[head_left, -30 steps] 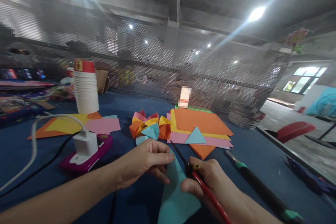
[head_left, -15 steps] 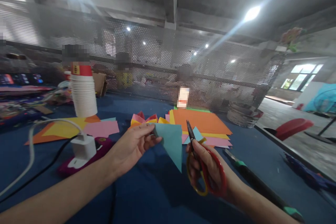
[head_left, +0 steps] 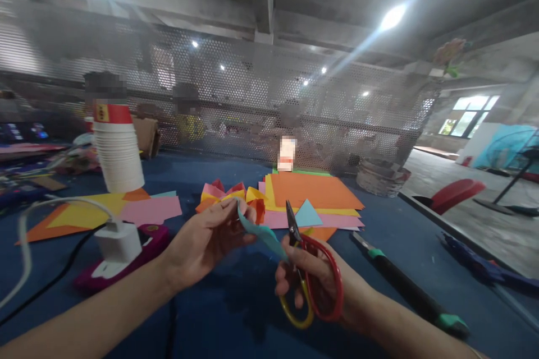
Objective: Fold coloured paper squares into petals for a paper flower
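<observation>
Pinching blue paper [head_left: 266, 235] by its upper end, the left hand [head_left: 202, 233] is suspending it above the table [head_left: 223, 320]; near its lower end, the right hand [head_left: 314, 263] is gripping scissors [head_left: 293, 230]. The paper is looking light, floppy, easily creased, best held by edges.

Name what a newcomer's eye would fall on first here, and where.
Probably the red-and-yellow-handled scissors in the right hand, near the middle, beside the blue paper in the left hand. Next might come the large orange sheet beyond the hands, then the tall stack of cups at left.
</observation>
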`<action>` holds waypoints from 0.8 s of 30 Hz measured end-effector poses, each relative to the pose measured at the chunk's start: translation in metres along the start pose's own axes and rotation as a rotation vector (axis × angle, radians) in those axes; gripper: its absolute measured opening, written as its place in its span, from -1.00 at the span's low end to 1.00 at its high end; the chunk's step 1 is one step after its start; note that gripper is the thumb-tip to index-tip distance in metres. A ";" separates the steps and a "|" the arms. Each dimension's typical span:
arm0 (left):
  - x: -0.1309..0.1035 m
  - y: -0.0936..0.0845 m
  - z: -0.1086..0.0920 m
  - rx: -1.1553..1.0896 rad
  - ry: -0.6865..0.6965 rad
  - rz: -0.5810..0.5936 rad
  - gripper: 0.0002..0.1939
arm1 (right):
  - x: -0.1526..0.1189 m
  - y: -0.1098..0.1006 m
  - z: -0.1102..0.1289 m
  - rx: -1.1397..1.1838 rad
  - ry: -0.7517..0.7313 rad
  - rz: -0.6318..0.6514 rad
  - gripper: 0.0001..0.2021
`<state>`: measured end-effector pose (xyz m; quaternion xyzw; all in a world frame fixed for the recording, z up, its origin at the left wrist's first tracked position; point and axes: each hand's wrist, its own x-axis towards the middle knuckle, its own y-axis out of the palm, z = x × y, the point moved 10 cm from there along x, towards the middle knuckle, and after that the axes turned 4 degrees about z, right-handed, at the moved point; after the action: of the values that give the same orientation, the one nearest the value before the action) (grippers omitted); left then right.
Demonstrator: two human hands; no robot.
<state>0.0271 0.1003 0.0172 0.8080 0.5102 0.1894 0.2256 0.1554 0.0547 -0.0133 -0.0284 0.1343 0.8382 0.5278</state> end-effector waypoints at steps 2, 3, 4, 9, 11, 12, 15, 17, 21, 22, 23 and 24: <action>0.000 0.010 0.003 0.012 -0.011 0.111 -0.78 | 0.000 -0.005 0.002 0.010 -0.030 -0.017 -0.64; -0.001 0.014 0.004 0.030 -0.008 0.152 -0.79 | 0.000 -0.009 0.004 0.013 -0.041 -0.036 -0.63; -0.001 0.016 0.004 0.083 0.007 0.173 -0.77 | 0.000 -0.014 0.007 0.019 -0.060 -0.064 -0.63; -0.002 0.016 0.013 0.519 0.083 0.200 -0.58 | -0.002 -0.051 0.041 0.081 -0.290 -0.278 -0.59; -0.009 0.025 0.032 0.805 0.016 0.343 -0.42 | -0.002 -0.064 0.048 0.095 -0.335 -0.330 -0.58; -0.014 0.031 0.042 0.983 -0.021 0.439 -0.34 | -0.002 -0.068 0.050 0.100 -0.345 -0.346 -0.59; -0.031 0.040 0.051 1.220 -0.070 0.610 -0.28 | 0.001 -0.077 0.051 0.099 -0.350 -0.367 -0.59; -0.040 0.045 0.047 1.062 -0.153 0.688 -0.50 | 0.001 -0.078 0.050 0.086 -0.344 -0.368 -0.57; -0.044 0.051 0.046 0.637 -0.362 0.788 -0.33 | 0.000 -0.072 0.048 0.033 -0.330 -0.357 -0.54; -0.035 0.041 0.048 0.671 -0.385 0.693 -0.43 | -0.001 -0.069 0.048 0.020 -0.326 -0.350 -0.53; -0.021 0.031 0.042 0.691 -0.318 0.547 -0.52 | -0.001 -0.066 0.047 0.004 -0.317 -0.340 -0.51; -0.011 0.024 0.038 0.666 -0.257 0.439 -0.59 | -0.001 -0.062 0.045 -0.016 -0.302 -0.324 -0.50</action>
<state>0.0605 0.0750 -0.0021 0.9435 0.3269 -0.0446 -0.0322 0.2158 0.0902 0.0179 0.0723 0.0409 0.7383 0.6694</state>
